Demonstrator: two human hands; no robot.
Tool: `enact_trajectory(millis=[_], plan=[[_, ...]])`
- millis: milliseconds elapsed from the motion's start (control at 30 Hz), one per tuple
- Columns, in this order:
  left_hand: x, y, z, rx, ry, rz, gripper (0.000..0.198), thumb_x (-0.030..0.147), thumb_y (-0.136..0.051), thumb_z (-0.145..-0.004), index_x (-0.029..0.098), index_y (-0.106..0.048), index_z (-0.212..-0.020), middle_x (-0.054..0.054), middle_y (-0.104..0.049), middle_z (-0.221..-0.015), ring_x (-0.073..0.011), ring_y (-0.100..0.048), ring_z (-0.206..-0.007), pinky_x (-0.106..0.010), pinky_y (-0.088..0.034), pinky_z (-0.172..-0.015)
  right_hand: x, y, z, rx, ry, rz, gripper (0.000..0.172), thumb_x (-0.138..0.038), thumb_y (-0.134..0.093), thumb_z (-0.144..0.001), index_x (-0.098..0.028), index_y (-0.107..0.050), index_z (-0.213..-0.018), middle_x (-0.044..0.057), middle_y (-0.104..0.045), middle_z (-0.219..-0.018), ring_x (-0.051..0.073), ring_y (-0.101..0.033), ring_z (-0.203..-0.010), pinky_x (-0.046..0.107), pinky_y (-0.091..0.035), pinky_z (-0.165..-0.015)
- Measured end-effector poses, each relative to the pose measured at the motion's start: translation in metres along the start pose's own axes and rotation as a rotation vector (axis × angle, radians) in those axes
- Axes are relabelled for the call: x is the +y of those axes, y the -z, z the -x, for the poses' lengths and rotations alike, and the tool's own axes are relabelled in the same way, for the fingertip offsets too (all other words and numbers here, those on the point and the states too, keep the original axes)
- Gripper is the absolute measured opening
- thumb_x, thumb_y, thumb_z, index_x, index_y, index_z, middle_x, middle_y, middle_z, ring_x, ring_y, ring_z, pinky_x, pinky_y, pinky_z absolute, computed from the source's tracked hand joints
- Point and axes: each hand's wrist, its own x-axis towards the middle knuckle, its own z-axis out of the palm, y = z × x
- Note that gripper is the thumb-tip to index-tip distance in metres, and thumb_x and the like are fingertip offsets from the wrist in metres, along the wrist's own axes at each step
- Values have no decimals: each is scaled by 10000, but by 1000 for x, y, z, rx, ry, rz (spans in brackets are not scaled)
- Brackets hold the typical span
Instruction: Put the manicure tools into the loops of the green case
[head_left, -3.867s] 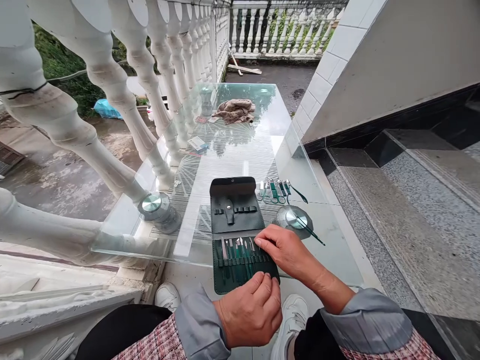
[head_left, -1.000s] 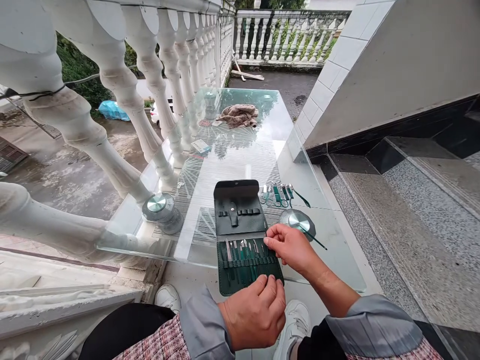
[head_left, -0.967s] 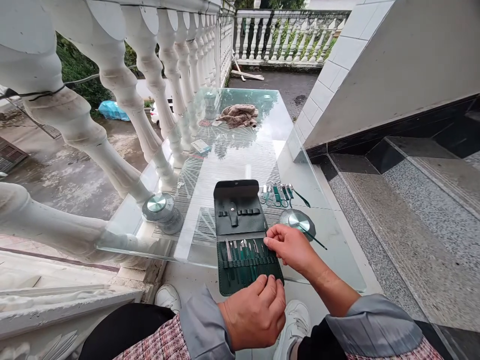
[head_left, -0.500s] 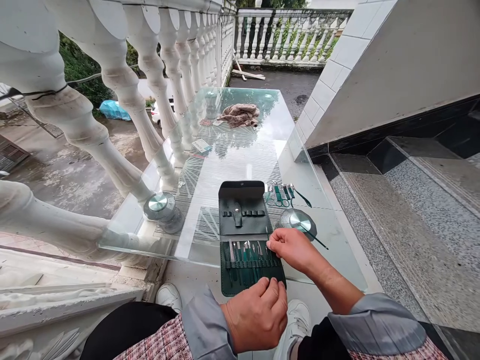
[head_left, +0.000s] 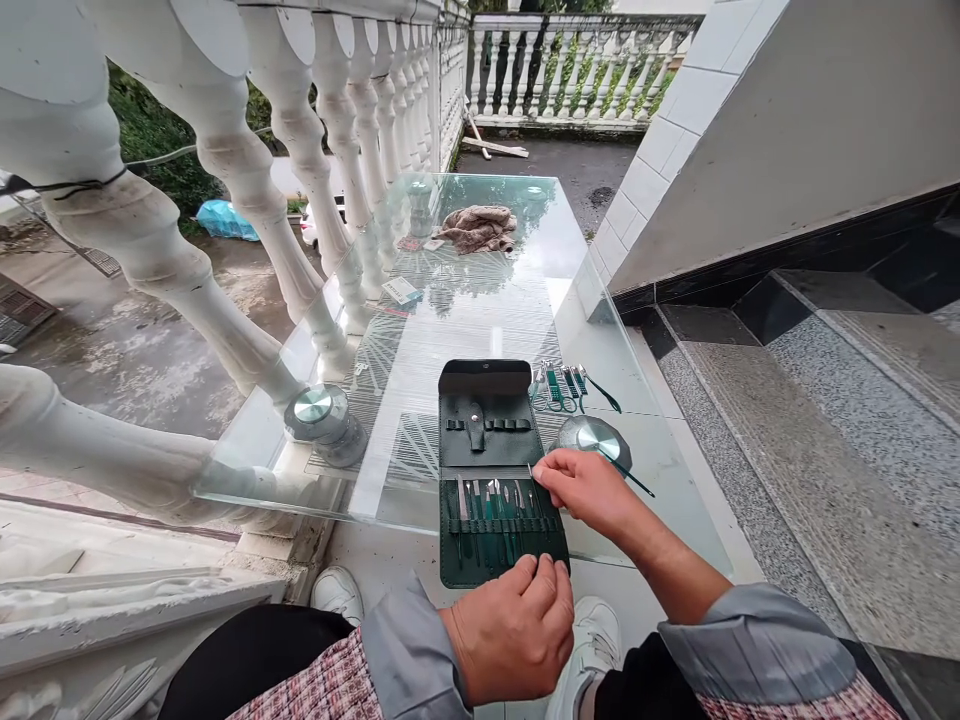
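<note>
A dark green manicure case lies open on the near end of a glass table. Several slim metal tools sit in the loops of its lower flap. My right hand pinches a thin metal tool at the right end of that row, its tip pointing up. My left hand is closed on the case's near edge, holding it down. More green-handled tools lie loose on the glass to the right of the case.
A white balustrade runs along the table's left side. A brown cloth and a small card lie farther back. Round metal table mounts show under the glass. Tiled steps rise on the right.
My right hand has lifted slightly with the thin tool, drawing it up out of the case's right-hand loop. The left hand stays on the case's near edge.
</note>
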Motion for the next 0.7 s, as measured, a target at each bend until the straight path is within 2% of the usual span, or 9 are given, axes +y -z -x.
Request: enact_trajectory(millis=[267, 433, 700], plan=[[0, 0, 0, -18, -4, 1, 271, 170, -413, -874, 69, -663, -907, -183, -664, -1046, -269, -633, -931, -381, -493, -769, -5, -2, -9, 67, 14, 19, 170, -325, -507, -704, -194, -550, -604, -6, -561, -582, 131, -517, -595, 237, -366, -554], [2, -3, 1, -19, 10, 10, 257, 170, -430, -866, 65, -659, -908, -195, -656, -1063, -265, -631, -939, -384, -485, -784, -8, -1, -6, 93, 45, 62, 152, -283, -466, -707, -204, -490, -579, -17, -536, -586, 128, -481, -597, 242, -340, -550], [0, -1, 2, -10, 5, 7, 249, 177, -437, -865, 73, -660, -907, -190, -658, -1065, -269, -623, -947, -394, -482, -789, -6, 0, 3, 49, 81, 143, 147, -277, -459, -699, -208, -478, -571, -21, -522, -589, 126, -437, -593, 245, -313, -554]])
